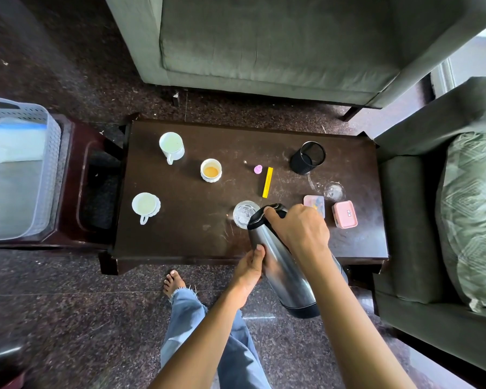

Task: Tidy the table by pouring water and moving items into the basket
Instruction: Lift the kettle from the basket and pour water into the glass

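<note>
A steel flask (284,273) with a black top is tilted, its spout over a clear glass (244,214) near the front edge of the dark wooden table (180,237). My right hand (298,231) grips the flask's black handle at the top. My left hand (251,266) holds the flask's body from the left side. A second clear glass (333,191) stands at the right. The grey perforated basket (49,169) sits on a side stand at the far left, with a white and blue item inside.
On the table: two white mugs (172,146) (146,206), a white cup with orange liquid (211,170), a black mesh pen holder (307,158), a yellow stick (267,182), a small purple piece (258,169), a pink box (345,214), a pastel square (314,204). Armchairs stand behind and right.
</note>
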A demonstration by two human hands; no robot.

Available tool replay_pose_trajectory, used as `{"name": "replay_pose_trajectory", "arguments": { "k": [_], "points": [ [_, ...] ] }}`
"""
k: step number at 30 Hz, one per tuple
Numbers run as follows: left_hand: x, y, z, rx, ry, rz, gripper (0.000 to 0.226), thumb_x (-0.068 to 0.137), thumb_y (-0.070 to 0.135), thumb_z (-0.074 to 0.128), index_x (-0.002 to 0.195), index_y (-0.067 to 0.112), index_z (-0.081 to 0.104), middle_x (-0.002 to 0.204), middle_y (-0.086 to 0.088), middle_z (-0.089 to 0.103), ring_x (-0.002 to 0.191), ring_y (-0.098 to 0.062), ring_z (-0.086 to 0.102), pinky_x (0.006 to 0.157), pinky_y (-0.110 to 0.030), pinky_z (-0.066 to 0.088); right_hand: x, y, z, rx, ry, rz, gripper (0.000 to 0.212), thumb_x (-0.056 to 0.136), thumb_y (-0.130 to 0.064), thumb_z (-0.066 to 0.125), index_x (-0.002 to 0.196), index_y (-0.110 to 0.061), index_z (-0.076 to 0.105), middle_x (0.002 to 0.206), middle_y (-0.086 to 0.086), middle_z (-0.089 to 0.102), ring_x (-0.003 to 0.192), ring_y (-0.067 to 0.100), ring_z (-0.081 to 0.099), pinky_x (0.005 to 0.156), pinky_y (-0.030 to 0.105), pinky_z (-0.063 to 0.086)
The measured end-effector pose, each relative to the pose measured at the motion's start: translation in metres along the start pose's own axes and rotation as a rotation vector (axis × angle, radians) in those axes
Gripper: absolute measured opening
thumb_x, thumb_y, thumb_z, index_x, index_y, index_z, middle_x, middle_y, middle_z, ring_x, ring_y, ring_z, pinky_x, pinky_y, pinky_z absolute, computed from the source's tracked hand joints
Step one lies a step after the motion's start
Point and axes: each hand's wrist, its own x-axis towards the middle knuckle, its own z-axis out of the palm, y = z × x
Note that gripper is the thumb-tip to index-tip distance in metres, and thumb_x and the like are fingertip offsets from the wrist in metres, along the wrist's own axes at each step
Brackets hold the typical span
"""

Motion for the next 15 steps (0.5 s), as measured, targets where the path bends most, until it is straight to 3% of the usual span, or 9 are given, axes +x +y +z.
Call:
{"name": "replay_pose_trajectory", "arguments": {
  "k": [5,9,13,15],
  "points": [
    [-0.0023,0.0023,-0.0009,-0.007,-0.012,-0.014,0.038,0.091,0.053,0.039,0.092,0.021,0.06,0.084,0.001,0.063,0.075,-0.01,0.058,0.069,-0.023,0.046,-0.0007,0.0002,-0.0001,-0.001,-0.004,0.007,0.061,0.087,-0.056,0.046,0.109,-0.001,0.062,0.108,0.017,0.066,0.102,0.034,0.062,0.072,0.031,0.044],
    [-0.0029,0.0028,-0.0012,0.001,-0.008,-0.022,0.041,0.09,0.06,0.041,0.089,0.023,0.06,0.083,0.001,0.063,0.075,-0.011,0.058,0.068,-0.024,0.046,-0.0014,0.0005,-0.0009,0.001,-0.004,0.006,0.063,0.087,-0.057,0.046,0.111,-0.001,0.062,0.11,0.017,0.065,0.103,0.034,0.062,0.072,0.032,0.044],
    [-0.0039,0.0054,-0.0019,0.014,-0.032,-0.016,0.034,0.098,0.047,0.035,0.088,0.024,0.058,0.079,0.002,0.061,0.072,-0.009,0.056,0.066,-0.022,0.045,-0.0019,0.0005,-0.0006,0.001,0.003,0.006,0.063,0.087,-0.057,0.046,0.112,-0.001,0.061,0.11,0.017,0.065,0.103,0.034,0.062,0.074,0.032,0.045],
    [-0.0047,0.0057,-0.0023,0.026,-0.031,-0.012,0.036,0.097,0.051,0.037,0.087,0.023,0.057,0.075,0.002,0.058,0.068,-0.008,0.054,0.062,-0.022,0.044,-0.0025,0.0001,-0.0006,-0.003,0.008,0.003,0.063,0.088,-0.057,0.046,0.112,-0.001,0.061,0.111,0.017,0.065,0.104,0.034,0.062,0.076,0.033,0.047]
  ]
}}
